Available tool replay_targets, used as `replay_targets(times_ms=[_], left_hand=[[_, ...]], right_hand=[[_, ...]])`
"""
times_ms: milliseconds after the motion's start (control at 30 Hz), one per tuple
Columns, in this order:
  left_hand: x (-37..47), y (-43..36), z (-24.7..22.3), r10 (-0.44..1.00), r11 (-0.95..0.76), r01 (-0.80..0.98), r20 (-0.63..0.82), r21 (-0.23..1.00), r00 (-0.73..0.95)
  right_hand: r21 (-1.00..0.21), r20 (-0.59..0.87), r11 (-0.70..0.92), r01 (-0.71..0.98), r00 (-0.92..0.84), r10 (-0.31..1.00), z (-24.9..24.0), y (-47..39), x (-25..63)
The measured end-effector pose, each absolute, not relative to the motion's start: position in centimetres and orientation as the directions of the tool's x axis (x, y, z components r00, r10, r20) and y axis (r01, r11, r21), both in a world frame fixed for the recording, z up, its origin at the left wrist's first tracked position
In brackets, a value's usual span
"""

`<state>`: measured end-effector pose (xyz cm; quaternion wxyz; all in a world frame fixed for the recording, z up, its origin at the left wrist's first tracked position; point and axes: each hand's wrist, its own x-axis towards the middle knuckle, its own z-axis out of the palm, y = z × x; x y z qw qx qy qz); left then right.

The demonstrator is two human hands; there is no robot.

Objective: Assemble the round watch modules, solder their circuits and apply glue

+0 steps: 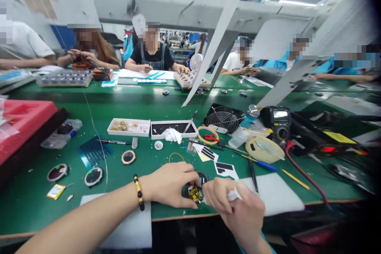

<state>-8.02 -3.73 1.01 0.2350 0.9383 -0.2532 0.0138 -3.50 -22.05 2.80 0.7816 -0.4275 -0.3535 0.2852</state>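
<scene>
Near the table's front edge, my left hand [174, 184], with a beaded bracelet at its wrist, has its fingers curled round a small round device [195, 193] whose yellow and dark inner parts face up. My right hand [235, 202] is closed around a white object [234, 194], mostly hidden by the fingers, whose tip points at the device from the right. A dark round piece [203, 179] lies just behind the device, between both hands.
White foam sheets [276, 194] lie at both sides. Behind are parts trays [128, 127], round watch-like pieces [93, 176], tools, a tape roll [264, 149], a fan [223, 117] and a multimeter [280, 123]. A red tray [26, 127] stands left. Several people sit across the table.
</scene>
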Motion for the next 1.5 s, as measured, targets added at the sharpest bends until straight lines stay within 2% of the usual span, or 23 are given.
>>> replay_targets(times_ms=[267, 800, 1500], left_hand=[[-7.9, -3.7, 0.3, -0.462, -0.775, -0.495, 0.183, 0.393, 0.868], [-8.1, -3.6, 0.7, -0.464, -0.747, -0.493, 0.181, 0.446, 0.867], [-8.1, -3.6, 0.8, -0.454, -0.762, -0.475, 0.161, 0.440, 0.877]], right_hand=[[-0.862, 0.296, 0.490, -0.127, 0.659, 0.691, 1.2, -22.3, -3.7], [-0.872, 0.270, 0.478, -0.107, 0.709, 0.651, 0.8, -23.1, -4.0], [-0.865, 0.291, 0.498, -0.070, 0.738, 0.609, 0.6, -22.8, -4.1]])
